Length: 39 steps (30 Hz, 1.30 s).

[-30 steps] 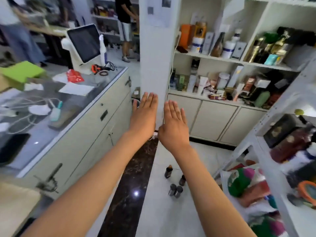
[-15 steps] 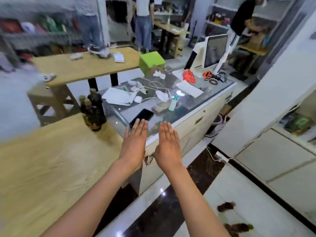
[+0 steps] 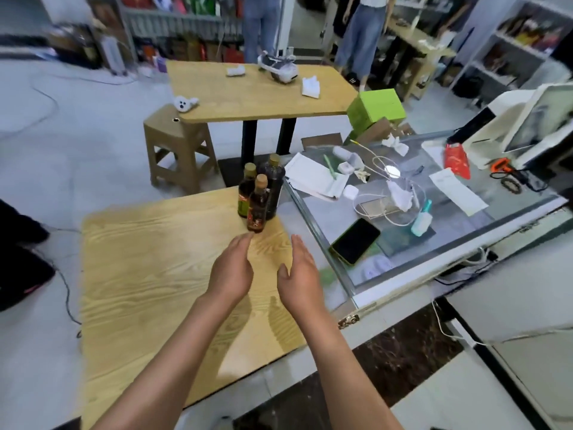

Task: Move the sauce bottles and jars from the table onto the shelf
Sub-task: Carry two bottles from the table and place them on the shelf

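Bottle labels (image 3: pixel 256 217) too blurred to read, far shelves (image 3: pixel 517 41) blurred

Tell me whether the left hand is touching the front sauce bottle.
Cannot tell. In the head view, the left hand's fingertips end right below the front bottle's base, with no plain gap or contact visible.

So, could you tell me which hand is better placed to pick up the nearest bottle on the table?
Left, probably. The left hand has its fingers almost at the base of the nearest bottle, directly below it. The right hand is open too, but sits off to the side toward the counter.
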### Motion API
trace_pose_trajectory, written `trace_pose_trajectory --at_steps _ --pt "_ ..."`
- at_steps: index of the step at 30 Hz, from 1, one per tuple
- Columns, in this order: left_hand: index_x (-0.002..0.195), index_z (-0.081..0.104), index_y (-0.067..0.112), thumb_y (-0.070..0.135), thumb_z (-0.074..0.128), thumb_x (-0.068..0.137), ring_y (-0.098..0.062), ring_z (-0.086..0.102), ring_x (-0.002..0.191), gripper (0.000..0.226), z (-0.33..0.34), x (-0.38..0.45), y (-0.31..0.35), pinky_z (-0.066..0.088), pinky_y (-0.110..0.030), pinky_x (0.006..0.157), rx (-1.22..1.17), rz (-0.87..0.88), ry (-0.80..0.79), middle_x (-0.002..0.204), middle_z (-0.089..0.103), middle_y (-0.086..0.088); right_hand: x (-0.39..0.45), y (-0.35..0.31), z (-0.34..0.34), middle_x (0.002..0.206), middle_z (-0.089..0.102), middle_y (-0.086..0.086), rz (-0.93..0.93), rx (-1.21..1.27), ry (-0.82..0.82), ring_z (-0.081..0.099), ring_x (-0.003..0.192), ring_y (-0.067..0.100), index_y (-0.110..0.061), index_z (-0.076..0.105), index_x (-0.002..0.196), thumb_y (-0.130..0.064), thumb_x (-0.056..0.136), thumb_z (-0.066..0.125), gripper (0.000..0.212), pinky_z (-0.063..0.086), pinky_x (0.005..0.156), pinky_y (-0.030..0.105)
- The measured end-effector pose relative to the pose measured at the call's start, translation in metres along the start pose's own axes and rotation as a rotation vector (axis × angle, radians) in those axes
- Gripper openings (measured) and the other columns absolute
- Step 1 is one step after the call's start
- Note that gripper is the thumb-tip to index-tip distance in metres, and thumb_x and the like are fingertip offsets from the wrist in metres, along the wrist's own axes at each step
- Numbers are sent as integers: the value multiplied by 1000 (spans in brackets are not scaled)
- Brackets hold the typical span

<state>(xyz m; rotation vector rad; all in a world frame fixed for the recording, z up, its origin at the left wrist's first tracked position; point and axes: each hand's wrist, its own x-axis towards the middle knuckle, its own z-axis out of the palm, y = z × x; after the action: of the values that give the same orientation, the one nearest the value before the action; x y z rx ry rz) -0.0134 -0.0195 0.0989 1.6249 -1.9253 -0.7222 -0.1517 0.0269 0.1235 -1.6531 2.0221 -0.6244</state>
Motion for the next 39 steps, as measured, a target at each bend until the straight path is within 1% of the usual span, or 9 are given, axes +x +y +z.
trace_pose_trajectory --at_steps 10,14,19,21,24,29,33,37,39 --pt "130 55 10 -2 44 92 -25 57 112 41 19 94 -50 46 -34 95 -110 -319 34 133 56 -7 114 8 31 144 48 -5 120 381 -59 46 131 14 -25 38 147 -21 97 56 53 38 107 28" --pt "124 57 11 0 46 92 -21 58 97 35 26 145 -48 49 -31 78 -273 -488 141 128 59 -5 168 16 50 140 54 -5 181 399 -77 54 125 19 -31 43 139 -37 93 58 49 46 104 41" --pt "145 30 16 0 49 90 -24 56 100 61 31 224 -50 50 -35 75 -332 -638 155 141 44 -5 225 22 71 131 58 -3 254 536 -51 55 121 16 -21 51 135 -32 89 70 52 46 102 31" --pt "150 23 19 -5 52 89 -23 52 116 71 27 254 -46 48 -30 76 -367 -607 115 147 39 -4 236 22 76 130 57 -5 302 579 -35 54 119 12 -19 51 134 -31 85 75 56 42 96 21" --pt "149 28 20 -12 56 85 -20 40 134 78 23 284 -39 47 -35 96 -415 -482 2 149 38 -4 247 21 88 131 57 1 291 578 -24 52 122 17 -15 53 132 -33 76 82 65 43 99 27" --pt "124 56 8 -11 64 83 -11 58 109 46 34 293 -43 50 -17 83 -399 -352 -63 115 61 -3 262 26 99 128 63 0 266 463 -45 58 120 23 -19 56 126 -43 74 81 63 50 93 36" --pt "103 60 18 0 68 83 -14 59 96 28 40 290 -52 46 -26 84 -266 -316 -6 101 64 0 265 35 97 125 67 -2 191 515 -82 61 116 15 -21 59 128 -40 75 82 62 50 95 30" --pt "100 59 17 11 71 82 -22 59 95 22 40 271 -63 50 -41 86 -158 -304 24 102 62 -4 263 44 85 113 66 -14 91 558 -220 53 91 -26 -22 60 131 -31 81 79 54 37 80 -1" --pt "99 60 16 12 73 80 -22 59 96 23 37 256 -68 50 -43 86 -168 -296 48 102 61 -3 263 48 81 109 68 -17 57 579 -270 56 92 -23 -24 63 126 -27 81 79 47 45 85 6"
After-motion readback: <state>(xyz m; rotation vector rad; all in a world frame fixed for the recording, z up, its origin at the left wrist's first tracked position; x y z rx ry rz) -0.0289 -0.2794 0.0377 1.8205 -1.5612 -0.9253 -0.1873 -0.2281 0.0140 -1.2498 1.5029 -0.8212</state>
